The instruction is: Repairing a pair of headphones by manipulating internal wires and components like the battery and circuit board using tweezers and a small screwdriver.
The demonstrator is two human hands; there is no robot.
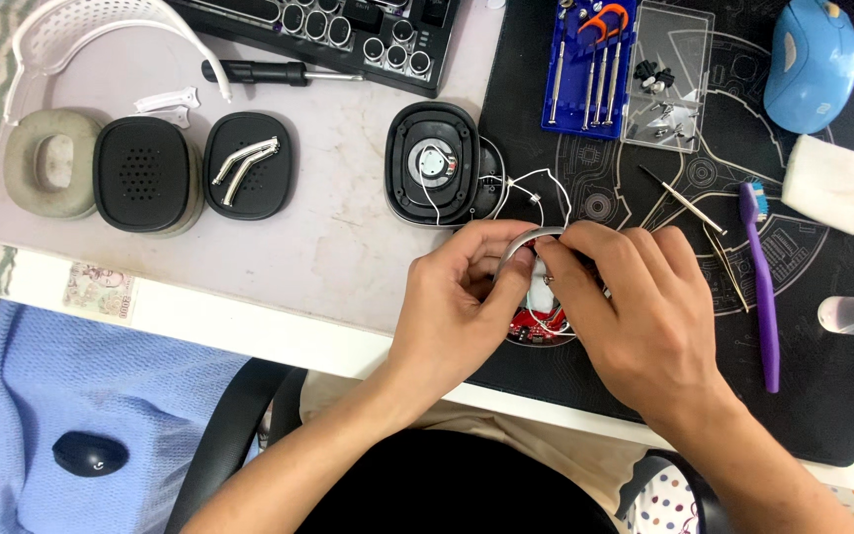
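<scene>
At the desk's front edge, my left hand [462,297] and right hand [635,316] pinch a curved metal band [529,240] over a red circuit board [536,326], mostly hidden beneath my fingers. White wires [546,183] run to the open earcup [432,163] just behind. Right of it lies a blue screwdriver case [585,69].

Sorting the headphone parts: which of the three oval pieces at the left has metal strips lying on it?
The rightmost black cup, nearest the hands; two bent metal strips lie on it.

Bare forearms, black top, beige trousers, no sleeves
</scene>
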